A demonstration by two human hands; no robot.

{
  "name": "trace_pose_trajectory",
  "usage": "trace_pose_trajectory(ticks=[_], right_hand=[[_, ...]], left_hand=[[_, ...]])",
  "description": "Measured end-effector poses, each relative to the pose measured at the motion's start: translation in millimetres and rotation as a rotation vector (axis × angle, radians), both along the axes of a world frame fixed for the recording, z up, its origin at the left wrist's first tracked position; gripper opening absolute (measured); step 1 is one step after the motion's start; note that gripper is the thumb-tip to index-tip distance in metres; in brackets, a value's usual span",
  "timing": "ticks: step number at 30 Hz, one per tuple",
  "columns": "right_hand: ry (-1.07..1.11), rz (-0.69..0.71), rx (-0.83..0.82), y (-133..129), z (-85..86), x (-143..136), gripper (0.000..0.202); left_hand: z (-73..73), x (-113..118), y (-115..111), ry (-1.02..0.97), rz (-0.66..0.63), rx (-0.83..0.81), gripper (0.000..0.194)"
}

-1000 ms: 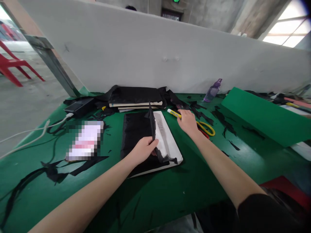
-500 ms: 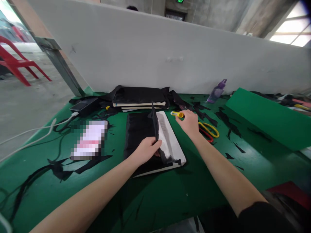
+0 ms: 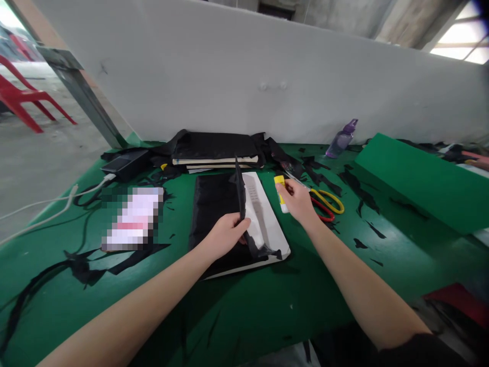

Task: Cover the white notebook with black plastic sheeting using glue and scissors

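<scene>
Two hands were at work in the middle of the frame, each grasping something. The left hand (image 3: pixel 226 235) pinched the raised edge of a black flap (image 3: pixel 240 191) between thumb and fingers, holding it up over a black-covered book (image 3: pixel 214 204) at the centre of the frame. Right of the flap, the book's white inner side (image 3: pixel 273 227) lay bare on the green table (image 3: pixel 244 311). The right hand (image 3: pixel 300 200) gripped a yellow-and-white glue stick (image 3: pixel 281 202) just right of the book, apart from it.

The stick had turned since the earlier frames: half a second before, it lay nearly level with its white end to the left; now it stood close to upright, yellow end up and white end down. Whether it touched the table could not be told. The left hand's hold and the flap looked unchanged.

Scissors (image 3: pixel 342 204) with yellow and red handles lay right beside the right hand. A purple bottle (image 3: pixel 341 141) leaned at upper right. The exit sign, earlier at the top edge, was out of view.
</scene>
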State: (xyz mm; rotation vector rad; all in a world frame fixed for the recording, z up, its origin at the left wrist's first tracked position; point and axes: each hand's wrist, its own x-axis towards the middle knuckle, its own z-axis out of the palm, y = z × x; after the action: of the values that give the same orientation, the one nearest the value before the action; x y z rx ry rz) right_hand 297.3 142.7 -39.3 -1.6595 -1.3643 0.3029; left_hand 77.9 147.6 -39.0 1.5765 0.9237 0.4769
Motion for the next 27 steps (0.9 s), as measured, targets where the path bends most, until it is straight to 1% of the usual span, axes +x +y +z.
trace_pose_trajectory(ticks=[3, 6, 8, 9, 10, 12, 13, 15, 16, 18, 21, 27], right_hand=[[-0.283, -0.051, -0.187, 3, -4.7, 8, 0.034], [-0.408, -0.053, -0.302, 4, -4.5, 12, 0.042], [-0.478, -0.066, -0.321, 2, -0.1, 19, 0.047], [-0.534, -0.098, -0.326, 0, 3.0, 25, 0.047], [-0.607, -0.164, -0.342, -2, 6.3, 32, 0.045], [-0.743, -0.321, -0.446, -6, 12.3, 50, 0.04], [-0.78, -0.366, -0.536, -8, 14.6, 59, 0.037], [-0.764, -0.381, -0.753, -11, 17.2, 75, 0.033], [-0.759, -0.376, -0.787, -12, 17.5, 81, 0.033], [-0.773, -0.375, -0.799, -14, 16.7, 89, 0.033], [-0.797, -0.389, -0.785, -14, 13.7, 92, 0.039], [-0.732, -0.386, -0.838, -12, 6.7, 100, 0.043]], left_hand=[[1.0, 0, 0, 0.006, 0.001, 0.003, 0.026], [1.6, 0, -2, 0.007, 0.013, 0.001, 0.026], [1.7, 0, -3, 0.008, 0.016, 0.007, 0.026], [1.6, 0, -3, 0.009, 0.015, 0.011, 0.026], [1.6, 1, -3, 0.009, 0.013, 0.014, 0.026], [1.6, 1, -3, 0.004, 0.014, 0.015, 0.027], [1.6, 1, -3, 0.003, 0.014, 0.015, 0.027], [1.6, 1, -3, -0.003, 0.013, 0.016, 0.028], [1.4, 1, -3, -0.007, 0.011, 0.017, 0.028], [0.6, 0, -3, -0.016, 0.003, 0.018, 0.028], [-1.4, -1, -2, -0.03, -0.004, 0.017, 0.028], [-3.0, -2, -2, -0.039, -0.006, 0.014, 0.028]])
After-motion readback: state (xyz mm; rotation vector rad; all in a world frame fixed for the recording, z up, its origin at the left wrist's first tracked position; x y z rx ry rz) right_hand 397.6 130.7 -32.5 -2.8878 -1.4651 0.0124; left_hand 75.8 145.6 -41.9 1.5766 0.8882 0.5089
